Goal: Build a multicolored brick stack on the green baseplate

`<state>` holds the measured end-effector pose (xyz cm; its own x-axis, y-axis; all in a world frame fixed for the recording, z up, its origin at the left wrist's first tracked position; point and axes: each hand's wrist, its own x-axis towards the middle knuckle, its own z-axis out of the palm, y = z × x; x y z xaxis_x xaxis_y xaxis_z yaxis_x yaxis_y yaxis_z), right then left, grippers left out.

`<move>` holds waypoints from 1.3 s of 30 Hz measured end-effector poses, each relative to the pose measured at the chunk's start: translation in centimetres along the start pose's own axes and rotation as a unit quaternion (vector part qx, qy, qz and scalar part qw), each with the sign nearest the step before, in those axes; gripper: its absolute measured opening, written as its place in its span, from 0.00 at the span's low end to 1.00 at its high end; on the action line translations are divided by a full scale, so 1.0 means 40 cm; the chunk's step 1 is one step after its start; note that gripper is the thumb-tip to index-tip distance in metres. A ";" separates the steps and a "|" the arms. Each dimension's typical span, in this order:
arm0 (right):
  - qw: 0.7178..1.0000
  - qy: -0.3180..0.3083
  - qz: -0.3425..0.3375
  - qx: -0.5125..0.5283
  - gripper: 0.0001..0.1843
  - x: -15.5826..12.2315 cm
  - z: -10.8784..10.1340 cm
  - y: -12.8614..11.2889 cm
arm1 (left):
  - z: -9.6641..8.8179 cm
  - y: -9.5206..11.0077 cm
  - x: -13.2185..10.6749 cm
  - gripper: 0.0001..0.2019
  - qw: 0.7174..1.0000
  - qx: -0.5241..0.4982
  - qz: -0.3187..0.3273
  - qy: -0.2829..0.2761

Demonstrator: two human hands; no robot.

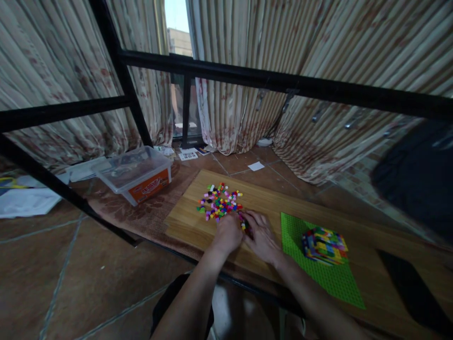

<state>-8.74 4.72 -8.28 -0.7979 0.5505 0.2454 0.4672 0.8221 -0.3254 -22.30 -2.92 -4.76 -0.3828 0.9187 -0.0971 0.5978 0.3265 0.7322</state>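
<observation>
A loose pile of small colored toy building bricks [221, 204] lies on the wooden board. At its near edge my left hand [229, 231] is closed, its fingertips hidden behind the hand itself. My right hand [260, 236] is right beside it, its fingers bent around a few toy bricks [243, 225] that show between the two hands. Whether those bricks are joined together cannot be made out. Farther right, a multicolored brick-built block [324, 245] sits on a green studded baseplate [293, 231].
The wooden board [191, 226] rests on a cloth-covered, black-framed table. A clear plastic box [136, 172] with an orange label stands at left. A black flat object [410, 288] lies at right. Black metal bars [240, 75] cross in front of patterned curtains [230, 118]. Papers [256, 166] lie beyond.
</observation>
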 end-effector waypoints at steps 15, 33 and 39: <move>0.997 -0.032 0.056 -0.049 0.11 0.014 -0.015 -0.031 | 0.024 0.030 -0.003 0.16 0.999 0.024 0.007 0.031; 0.996 -0.023 0.082 -0.022 0.10 0.016 -0.007 -0.012 | 0.034 0.033 -0.001 0.16 1.000 -0.008 0.009 0.025; 0.996 0.044 0.023 0.074 0.13 0.006 -0.016 0.002 | 0.031 0.023 0.004 0.20 1.000 -0.014 0.019 0.013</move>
<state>-8.65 5.00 -7.66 -0.7376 0.6029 0.3040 0.4356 0.7689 -0.4680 -20.93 -2.19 -4.94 -0.3792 0.9239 -0.0511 0.5924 0.2848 0.7536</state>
